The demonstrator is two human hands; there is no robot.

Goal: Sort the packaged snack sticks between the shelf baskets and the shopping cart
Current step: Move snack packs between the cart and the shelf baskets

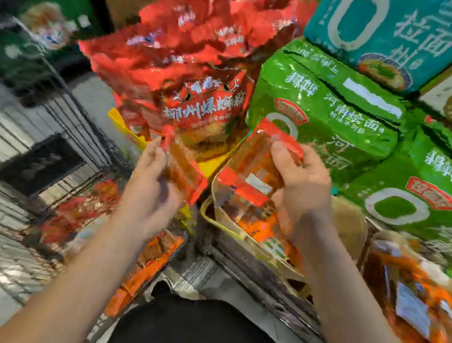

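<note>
The single head view looks steeply down, close over shelf baskets (280, 251).

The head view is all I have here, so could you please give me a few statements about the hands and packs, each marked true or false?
1. Each hand holds a snack pack. True: the left hand grips one pack, the right hand another.
2. The right hand is over the cart. False: it is over a shelf basket; the cart is to the left.
3. Green bags lie right of the red bags. True.
4. The basket is empty. False: orange packs lie inside.
</note>
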